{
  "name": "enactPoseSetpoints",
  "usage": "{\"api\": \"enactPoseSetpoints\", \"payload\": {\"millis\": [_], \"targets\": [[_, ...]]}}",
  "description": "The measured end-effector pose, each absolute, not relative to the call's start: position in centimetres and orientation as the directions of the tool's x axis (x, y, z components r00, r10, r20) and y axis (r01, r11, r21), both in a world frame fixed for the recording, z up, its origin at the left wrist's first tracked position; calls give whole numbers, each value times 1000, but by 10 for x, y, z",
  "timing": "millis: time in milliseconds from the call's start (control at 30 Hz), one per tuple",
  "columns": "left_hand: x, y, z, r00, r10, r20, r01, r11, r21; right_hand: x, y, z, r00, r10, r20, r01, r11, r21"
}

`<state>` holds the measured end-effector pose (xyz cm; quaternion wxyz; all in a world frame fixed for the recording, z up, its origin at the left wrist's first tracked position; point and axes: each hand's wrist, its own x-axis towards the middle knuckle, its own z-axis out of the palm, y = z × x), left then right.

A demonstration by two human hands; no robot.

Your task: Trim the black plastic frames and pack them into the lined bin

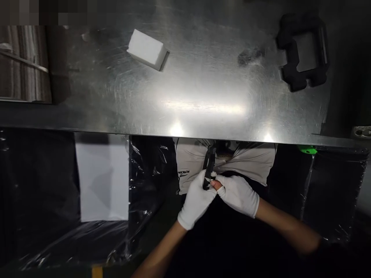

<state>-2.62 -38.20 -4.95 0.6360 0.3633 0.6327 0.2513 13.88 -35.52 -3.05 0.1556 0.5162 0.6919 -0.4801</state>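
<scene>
Both my hands wear white gloves and meet just below the table's front edge, over my lap. A dark, narrow black part [209, 164], seen almost edge-on, stands up out of my left hand [197, 200]. The fingers of that hand are closed around its lower end. My right hand [239, 194] is closed at the same end, its bare thumb tip pressed close to the part. What lies under the right fingers is hidden. On the table to the right is a black blocky frame [318, 75] with an open middle.
A white block [146, 47] lies on the shiny metal table [203, 85]. A strapped stack of brown sheets [27, 73] is at the far left. Below the edge are a white sheet [104, 181], black plastic-wrapped stacks [333, 189] and a green object [307, 149].
</scene>
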Motion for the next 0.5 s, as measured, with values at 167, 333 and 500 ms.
{"api": "enactPoseSetpoints", "payload": {"millis": [167,333,500], "targets": [[-25,-383,-52,83,778,-623,143,609,780,140,-357,-29,-400,571,-717,878,14,-478],[-23,-382,-54,66,791,-608,162,592,789,137,-356,-27,-361,546,-756,896,-23,-444],[-20,-383,-56,47,799,-599,189,582,791,135,-355,-23,-334,531,-779,899,-69,-432]]}}
